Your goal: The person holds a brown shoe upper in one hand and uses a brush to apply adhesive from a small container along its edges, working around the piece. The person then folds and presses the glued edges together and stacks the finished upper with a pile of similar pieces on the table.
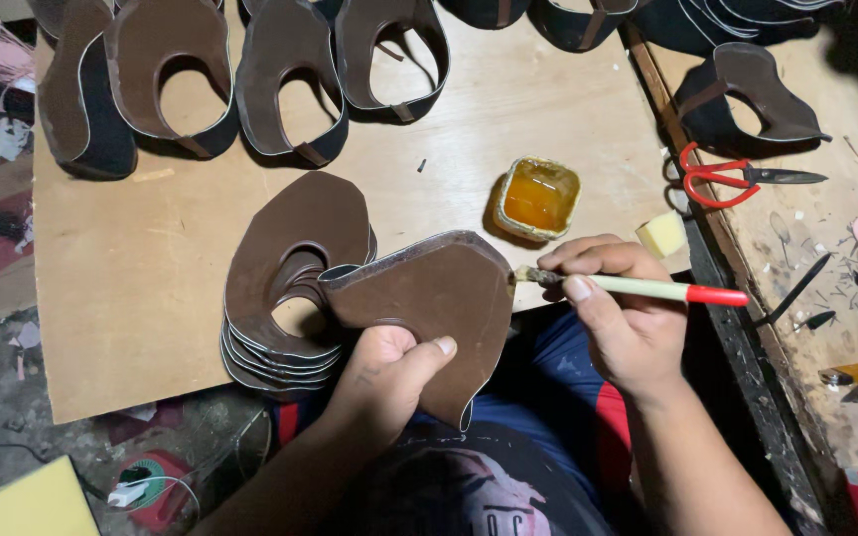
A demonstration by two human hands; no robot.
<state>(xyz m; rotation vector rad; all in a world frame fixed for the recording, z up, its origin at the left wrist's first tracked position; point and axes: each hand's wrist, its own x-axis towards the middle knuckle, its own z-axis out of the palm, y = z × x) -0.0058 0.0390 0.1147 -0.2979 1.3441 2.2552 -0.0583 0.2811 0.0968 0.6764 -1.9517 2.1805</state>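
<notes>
My left hand (387, 372) grips a brown leather shoe upper piece (439, 298) from below, thumb on its face. My right hand (613, 308) holds a small brush (647, 289) with a pale green and red handle; its bristles touch the piece's right edge. A stack of several similar brown pieces (290, 268) lies on the wooden board (131, 278) just left of the held piece. A small tub of amber glue (538, 197) stands on the board above the brush.
Several curved dark upper pieces (181, 79) stand in rows along the board's far side. A yellow sponge block (662, 234) lies near the board's right edge. Red-handled scissors (727, 177) and small tools lie on the workbench (806, 248) at right. Scraps litter the floor at left.
</notes>
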